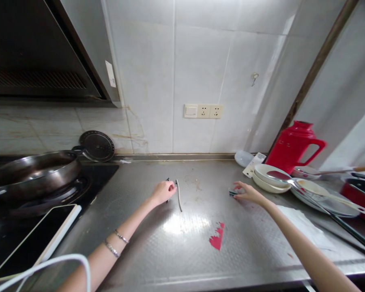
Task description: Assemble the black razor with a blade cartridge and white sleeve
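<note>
My left hand (163, 191) is closed over the steel counter around a thin dark item, whose ends poke out above and below the fingers; its kind is hidden. Just right of that hand lies a short grey cord (179, 196), apart from it. My right hand (245, 191) pinches a small dark-and-clear object (232, 192) at its fingertips, low over the counter. That object is too small to name. Nearer the front, between the two arms, a torn red scrap (217, 237) lies flat on the steel counter (146, 251).
On the left are a pan (33, 174) on the black cooktop and a phone (33, 243) with a white cable (63, 257). Bowls (270, 187), a red thermos (292, 148), a ladle (310, 190), a red pot (359, 194) and a white cloth (304, 227) crowd the right.
</note>
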The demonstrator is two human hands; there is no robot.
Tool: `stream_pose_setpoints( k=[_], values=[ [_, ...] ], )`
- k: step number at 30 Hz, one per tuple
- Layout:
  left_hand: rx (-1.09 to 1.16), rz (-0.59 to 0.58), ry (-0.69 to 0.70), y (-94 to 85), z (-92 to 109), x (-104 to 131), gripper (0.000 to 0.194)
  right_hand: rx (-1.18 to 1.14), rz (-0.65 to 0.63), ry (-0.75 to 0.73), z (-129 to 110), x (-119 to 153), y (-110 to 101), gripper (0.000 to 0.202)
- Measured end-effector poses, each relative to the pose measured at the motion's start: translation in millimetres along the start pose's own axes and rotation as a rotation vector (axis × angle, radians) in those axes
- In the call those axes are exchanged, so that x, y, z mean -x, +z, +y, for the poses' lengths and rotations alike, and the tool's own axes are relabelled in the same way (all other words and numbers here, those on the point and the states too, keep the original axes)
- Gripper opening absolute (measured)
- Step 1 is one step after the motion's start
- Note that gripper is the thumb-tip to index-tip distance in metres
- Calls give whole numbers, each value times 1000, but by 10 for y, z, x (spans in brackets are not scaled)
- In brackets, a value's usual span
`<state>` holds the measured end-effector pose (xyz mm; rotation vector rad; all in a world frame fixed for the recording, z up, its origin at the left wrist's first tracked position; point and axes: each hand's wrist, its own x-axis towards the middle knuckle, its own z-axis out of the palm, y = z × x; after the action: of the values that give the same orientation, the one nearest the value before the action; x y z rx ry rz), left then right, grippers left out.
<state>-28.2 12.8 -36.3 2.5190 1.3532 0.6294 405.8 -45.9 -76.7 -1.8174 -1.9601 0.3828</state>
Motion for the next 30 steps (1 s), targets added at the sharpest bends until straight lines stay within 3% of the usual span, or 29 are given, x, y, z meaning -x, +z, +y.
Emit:
stream_pose_setpoints(
  k=[3,7,12,15,22,30],
  values=[
    [-9,31,156,15,75,-39,20,-21,43,-21,-172,-1,50,59],
    [-51,0,312,77,268,-125,41,-44,35,-150,-618,-15,144,59],
    [-55,-51,401,216,542,-209,65,-16,-11,-324,-1261,-6,221,61],
    [-56,-62,405,299,612,-219,70,-9,-37,-379,-1494,9,260,60],
    [-42,-96,367,418,562,-162,59,-14,-68,-415,-1674,30,376,64],
    [-42,-129,279,450,399,-214,53,-91,-64,-392,-1650,-29,435,78]
  ],
)
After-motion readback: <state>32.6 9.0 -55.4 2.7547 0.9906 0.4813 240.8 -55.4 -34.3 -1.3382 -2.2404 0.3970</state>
